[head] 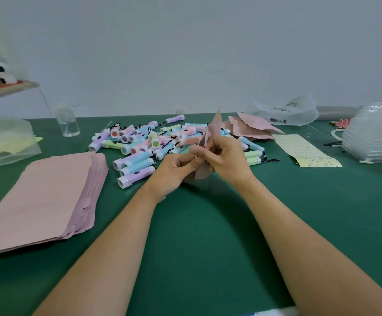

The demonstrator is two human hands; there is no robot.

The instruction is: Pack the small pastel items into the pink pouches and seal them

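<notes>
Both hands meet above the middle of the green table, gripping one pink pouch (211, 131) that stands on edge between them. My left hand (174, 171) pinches its lower part; my right hand (224, 156) holds it higher up. What is inside the pouch is hidden. Just behind the hands lies a heap of small pastel flashlights (140, 144) in purple, blue, pink and green with black wrist cords. A thick stack of flat pink pouches (41, 197) lies at the left. Several more pink pouches (249, 128) lie loose behind the heap at the right.
A clear bottle (68, 123) stands at the back left, beside a plastic bag (5, 142). At the right lie a dotted yellow sheet (304, 150), a crumpled clear bag (286, 112) and a stack of clear plastic packaging (374, 135). The table's near edge (276, 312) runs below my forearms.
</notes>
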